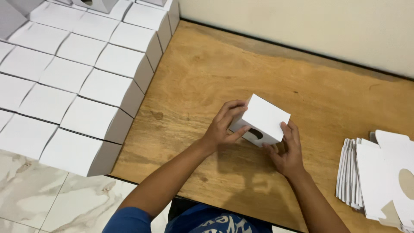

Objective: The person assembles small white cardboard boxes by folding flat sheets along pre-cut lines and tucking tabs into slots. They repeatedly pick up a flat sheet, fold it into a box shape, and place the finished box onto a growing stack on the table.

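The small white box (264,119) sat tilted between both hands above the wooden board (207,77), the left hand (224,125) clasping its left side, the right hand (289,149) gripping its right corner. Left of the box stood assembled boxes (77,77); right of it, flat blanks (379,172). Bare board lay beyond it.

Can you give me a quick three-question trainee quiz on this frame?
1. True or false: both the left hand and the right hand grip the folded white box.
2. Where is the stack of flat box blanks? A) left of the hands B) right of the hands C) on the tiled floor
3. What shape is the cutout in the held box's side?

Key: 1 true; 2 B; 3 oval.
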